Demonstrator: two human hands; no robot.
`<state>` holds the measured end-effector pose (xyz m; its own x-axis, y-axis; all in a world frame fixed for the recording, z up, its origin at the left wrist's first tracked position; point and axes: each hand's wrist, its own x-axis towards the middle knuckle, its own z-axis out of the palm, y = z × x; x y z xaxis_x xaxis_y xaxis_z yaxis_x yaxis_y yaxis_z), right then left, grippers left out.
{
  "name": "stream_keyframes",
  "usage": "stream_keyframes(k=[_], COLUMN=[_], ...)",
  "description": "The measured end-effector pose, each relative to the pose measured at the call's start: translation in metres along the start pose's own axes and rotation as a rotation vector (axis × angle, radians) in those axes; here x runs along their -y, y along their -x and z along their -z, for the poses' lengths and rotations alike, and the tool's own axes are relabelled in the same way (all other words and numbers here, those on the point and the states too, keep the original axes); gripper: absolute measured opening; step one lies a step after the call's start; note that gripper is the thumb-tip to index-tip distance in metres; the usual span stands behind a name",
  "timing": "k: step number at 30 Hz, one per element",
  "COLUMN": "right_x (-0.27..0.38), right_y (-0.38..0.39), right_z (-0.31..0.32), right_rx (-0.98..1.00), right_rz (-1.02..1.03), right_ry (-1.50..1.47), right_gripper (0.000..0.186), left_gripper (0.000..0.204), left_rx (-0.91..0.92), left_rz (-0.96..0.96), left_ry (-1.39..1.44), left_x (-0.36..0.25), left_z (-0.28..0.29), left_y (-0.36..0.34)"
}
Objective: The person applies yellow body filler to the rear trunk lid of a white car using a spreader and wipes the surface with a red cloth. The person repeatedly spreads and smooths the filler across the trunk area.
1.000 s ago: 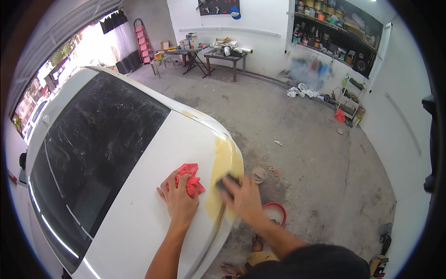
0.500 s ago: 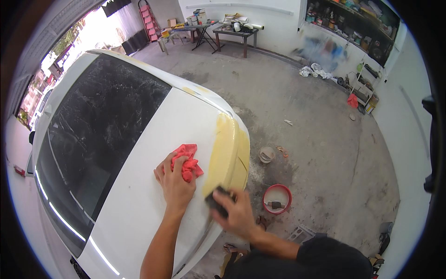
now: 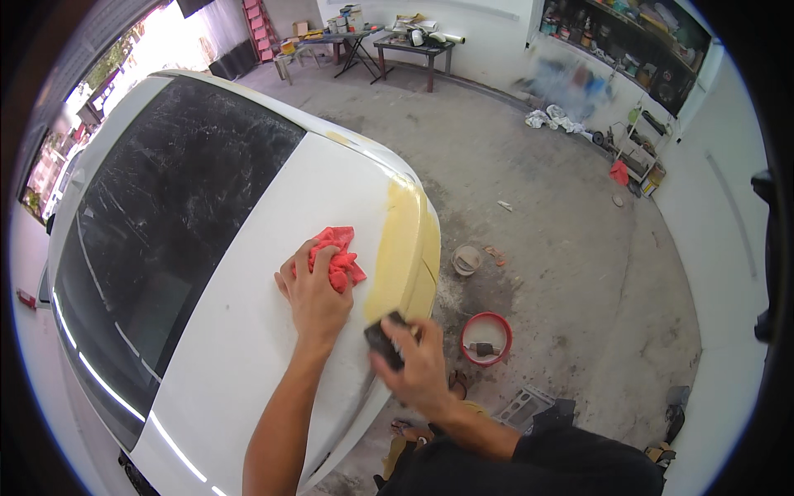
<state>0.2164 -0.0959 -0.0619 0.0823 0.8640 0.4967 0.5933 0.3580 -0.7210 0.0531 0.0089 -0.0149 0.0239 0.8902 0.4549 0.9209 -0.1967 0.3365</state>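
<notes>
My left hand (image 3: pixel 318 302) is closed over a crumpled red cloth (image 3: pixel 337 255), pressing it on the white trunk lid (image 3: pixel 273 240) of a car. In my right hand (image 3: pixel 422 368) is a dark sanding block (image 3: pixel 385 339), gripped between thumb and fingers. The block lies at the near end of a yellow filler patch (image 3: pixel 401 240), which runs along the trunk's rear edge. Motion blurs the right hand a little. Left of the lid, the dark rear window (image 3: pixel 182 182) is streaked with pale dust.
On the concrete floor (image 3: pixel 579 256) to the right stand a red basin (image 3: pixel 488 339) with a dark block in it and a small pot (image 3: pixel 466 260). A grey hollow block (image 3: pixel 525 407) lies near me. Work tables (image 3: pixel 422 50) and cluttered shelves (image 3: pixel 620 50) line the far wall.
The whole view has shifted slightly, so the car and floor items sit higher in the picture. My left hand and the cloth have slid slightly forward; my right hand still grips the block.
</notes>
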Motion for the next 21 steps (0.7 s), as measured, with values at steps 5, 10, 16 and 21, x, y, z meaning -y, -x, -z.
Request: stream_keyframes(k=[5,10,16,21], right_x=[-0.068,-0.105,0.017,-0.048], right_y=[-0.100,-0.183,-0.006,-0.161], right_z=[-0.006,-0.012,-0.028,-0.037], right_rx=[-0.062,0.109,0.029,0.134], right_rz=[-0.299,-0.288,-0.094,-0.351], right_ry=[0.035,0.280,0.560,0.671], right_gripper=[0.053,0.061,0.049,0.051], left_gripper=[0.043,0.041,0.050,0.053], left_rx=[0.007,0.015,0.101,0.144], left_rz=[0.019,0.016,-0.238,-0.202], left_ry=[0.007,0.026,0.182,0.221], left_x=[0.000,0.005,0.039,0.042], left_z=[0.001,0.002,0.007,0.008], left_y=[0.002,0.001,-0.013,-0.008])
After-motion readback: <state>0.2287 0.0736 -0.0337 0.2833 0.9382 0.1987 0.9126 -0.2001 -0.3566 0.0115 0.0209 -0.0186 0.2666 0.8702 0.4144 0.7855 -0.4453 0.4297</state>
